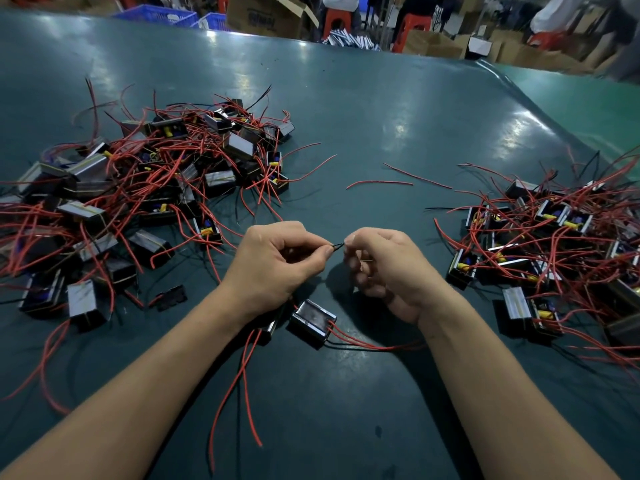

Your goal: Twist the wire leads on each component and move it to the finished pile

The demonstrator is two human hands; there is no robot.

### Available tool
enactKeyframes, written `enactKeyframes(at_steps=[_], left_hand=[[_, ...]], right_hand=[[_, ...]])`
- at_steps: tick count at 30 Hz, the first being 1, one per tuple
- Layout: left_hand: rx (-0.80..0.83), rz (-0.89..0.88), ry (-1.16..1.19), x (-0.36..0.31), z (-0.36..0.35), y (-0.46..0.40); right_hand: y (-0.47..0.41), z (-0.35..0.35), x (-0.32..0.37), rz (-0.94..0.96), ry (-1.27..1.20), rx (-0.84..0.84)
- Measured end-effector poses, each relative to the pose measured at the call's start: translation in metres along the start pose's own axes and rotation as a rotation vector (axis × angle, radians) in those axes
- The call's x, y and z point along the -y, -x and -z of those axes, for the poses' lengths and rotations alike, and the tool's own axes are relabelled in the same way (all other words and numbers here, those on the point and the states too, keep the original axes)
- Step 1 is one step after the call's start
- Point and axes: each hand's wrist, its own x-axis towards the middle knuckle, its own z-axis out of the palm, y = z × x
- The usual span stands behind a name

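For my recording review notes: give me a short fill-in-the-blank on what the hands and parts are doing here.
1. Both hands pinch a thin ____ wire between them.
2. The component by the wrists has ____ leads trailing right.
3. Two loose red wires lie ____ the piles.
4. The table is ____.

Missing: black; red; between; green

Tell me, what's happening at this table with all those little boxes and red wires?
A person is working on wire leads by hand. The left hand and right hand each pinch an end of a thin black lead held between them above the green table. A small boxy component lies just below the wrists, red leads trailing from it. A big heap of components sits to the left and another pile to the right.
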Motion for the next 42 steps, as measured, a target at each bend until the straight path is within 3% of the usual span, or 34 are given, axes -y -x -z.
enactKeyframes(at_steps=[2, 5, 7, 13, 19, 23, 27, 30, 33, 36, 39, 42], left_hand=[[-0.006, -0.007, -0.027, 0.001, -0.001, 0.0], [-0.042, 0.022, -0.047, 0.003, -0.002, 0.0], [-0.052, 0.036, -0.057, 0.003, -0.001, 0.0], [-0.063, 0.094, -0.021, 0.005, -0.001, -0.003], [0.0, 0.087, 0.012, 0.004, 0.0, -0.001], [0.041, 0.06, 0.012, 0.004, 0.002, -0.001], [0.067, 0.01, -0.002, 0.002, 0.002, 0.001], [0.054, -0.04, -0.019, 0.001, 0.002, 0.001], [0.04, -0.074, -0.029, 0.002, 0.002, 0.001], [0.015, -0.124, -0.055, 0.003, 0.001, 0.001], [-0.077, -0.093, 0.022, 0.001, -0.002, 0.001], [-0.134, 0.109, 0.393, -0.002, 0.001, -0.003]], right_hand=[[0.0, -0.007, -0.005, 0.122, 0.132, -0.141], [0.002, -0.014, -0.019, 0.601, 0.767, -0.415], [0.003, -0.019, -0.022, 0.786, 0.969, -0.466], [-0.001, 0.01, -0.011, 0.904, 0.932, -0.22], [-0.008, 0.017, -0.007, 1.091, 0.964, -0.158], [-0.006, 0.018, -0.006, 0.955, 0.88, -0.097], [-0.003, 0.013, -0.006, 0.507, 0.751, -0.052], [0.001, 0.006, -0.004, 0.17, 0.353, 0.009], [0.004, 0.002, 0.001, -0.025, 0.112, 0.042], [0.005, 0.0, 0.004, -0.132, -0.053, 0.052], [0.004, -0.001, 0.004, -0.089, -0.17, -0.016], [0.004, -0.002, -0.002, 0.055, 0.083, -0.096]])
